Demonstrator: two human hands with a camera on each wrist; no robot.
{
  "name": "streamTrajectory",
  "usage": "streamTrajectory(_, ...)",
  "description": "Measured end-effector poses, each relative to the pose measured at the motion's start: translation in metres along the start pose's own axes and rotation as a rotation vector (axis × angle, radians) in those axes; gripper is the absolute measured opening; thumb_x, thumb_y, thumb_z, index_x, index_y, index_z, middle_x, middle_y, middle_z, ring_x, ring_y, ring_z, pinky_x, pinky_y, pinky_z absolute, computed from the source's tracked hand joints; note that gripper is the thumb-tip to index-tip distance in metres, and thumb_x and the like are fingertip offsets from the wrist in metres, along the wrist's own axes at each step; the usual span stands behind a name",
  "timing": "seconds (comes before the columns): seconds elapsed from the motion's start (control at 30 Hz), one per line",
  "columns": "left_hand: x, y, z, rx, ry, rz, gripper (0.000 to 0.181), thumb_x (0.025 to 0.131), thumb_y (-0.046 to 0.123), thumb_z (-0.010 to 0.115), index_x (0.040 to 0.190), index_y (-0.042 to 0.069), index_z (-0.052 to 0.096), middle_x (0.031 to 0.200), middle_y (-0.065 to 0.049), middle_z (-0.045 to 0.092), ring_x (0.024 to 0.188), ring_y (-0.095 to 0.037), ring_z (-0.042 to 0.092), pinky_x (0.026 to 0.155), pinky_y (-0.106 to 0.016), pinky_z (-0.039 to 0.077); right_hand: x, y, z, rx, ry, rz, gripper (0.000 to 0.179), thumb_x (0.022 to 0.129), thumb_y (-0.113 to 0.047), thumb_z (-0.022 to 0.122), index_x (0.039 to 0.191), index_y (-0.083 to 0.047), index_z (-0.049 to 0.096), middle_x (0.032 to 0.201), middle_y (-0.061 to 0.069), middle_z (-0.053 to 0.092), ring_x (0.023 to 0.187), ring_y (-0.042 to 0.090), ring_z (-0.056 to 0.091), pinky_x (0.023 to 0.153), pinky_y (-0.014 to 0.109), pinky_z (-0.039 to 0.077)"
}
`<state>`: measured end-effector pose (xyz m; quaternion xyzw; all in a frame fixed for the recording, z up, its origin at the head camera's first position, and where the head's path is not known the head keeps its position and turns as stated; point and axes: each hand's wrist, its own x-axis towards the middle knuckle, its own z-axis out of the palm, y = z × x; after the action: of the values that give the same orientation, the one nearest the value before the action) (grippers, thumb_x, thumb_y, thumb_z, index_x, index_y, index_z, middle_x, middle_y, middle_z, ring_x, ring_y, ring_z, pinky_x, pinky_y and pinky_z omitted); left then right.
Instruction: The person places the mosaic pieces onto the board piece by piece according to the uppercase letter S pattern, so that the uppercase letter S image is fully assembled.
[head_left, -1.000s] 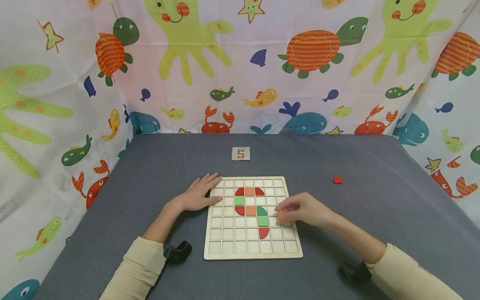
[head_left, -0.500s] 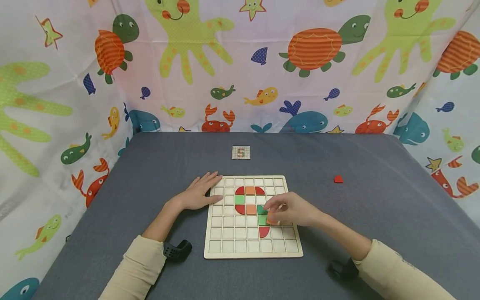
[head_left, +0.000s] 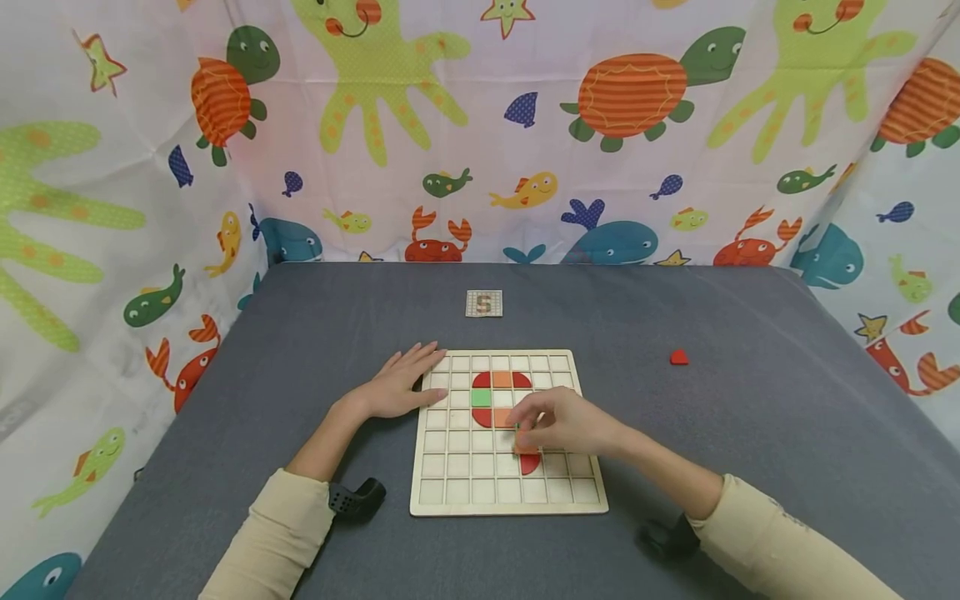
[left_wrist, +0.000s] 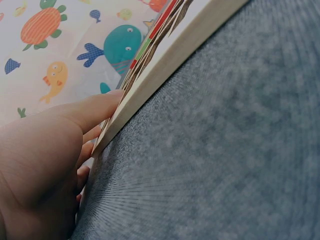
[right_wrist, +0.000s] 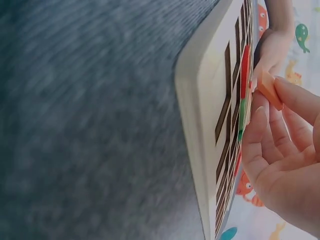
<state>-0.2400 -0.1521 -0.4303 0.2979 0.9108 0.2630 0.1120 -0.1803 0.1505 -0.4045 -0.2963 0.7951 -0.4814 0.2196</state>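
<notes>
A pale wooden grid board (head_left: 465,492) lies on the grey cloth, with several red, orange and green tiles set in its cells. My left hand (head_left: 396,390) rests at the board's left edge, its fingers extended; in the left wrist view the thumb (left_wrist: 102,107) touches the rim. Over the middle of the board, my right hand (head_left: 566,423) pinches an orange tile (right_wrist: 269,90) between thumb and fingers. The right wrist view shows that tile tilted and above the board's surface. The green tiles at the lower right of the pattern are mostly hidden by this hand in the head view.
Behind the board lies a small card (head_left: 483,303) printed with a coloured pattern on a grid. One loose red tile (head_left: 678,357) sits on the cloth to the right. A fabric printed with sea animals (head_left: 630,96) hangs around the table's back and sides.
The right hand has moved left across the board with the orange tile, from the right columns to above the green tiles. The left hand has stayed at the board's edge.
</notes>
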Motion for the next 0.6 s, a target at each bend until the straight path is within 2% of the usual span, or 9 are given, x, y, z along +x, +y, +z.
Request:
streamTrajectory(0.37, 0.0, -0.001, 0.001, 0.008, 0.005, -0.005, 0.071, 0.097, 0.038, 0.054, 0.15, 0.002, 0.025, 0.155, -0.018, 0.018, 0.143, -0.035, 0.006, 0.111, -0.056, 0.001, 0.005, -0.006, 0.013, 0.085, -0.044, -0.025, 0.019, 0.085, 0.003, 0.068, 0.104, 0.006, 0.066, 0.081, 0.009, 0.067, 0.077, 0.023, 0.068, 0.074, 0.028, 0.053)
streamTrajectory(0.6, 0.001, 0.0, 0.002, 0.013, 0.008, -0.009, 0.07, 0.097, 0.038, 0.054, 0.151, 0.003, 0.026, 0.155, -0.018, 0.018, 0.143, -0.035, 0.007, 0.111, -0.056, 0.001, 0.006, -0.01, 0.021, 0.004, -0.03, -0.04, 0.014, 0.085, 0.002, 0.068, 0.1, 0.002, 0.068, 0.078, 0.004, 0.067, 0.071, 0.017, 0.065, 0.07, 0.024, 0.052)
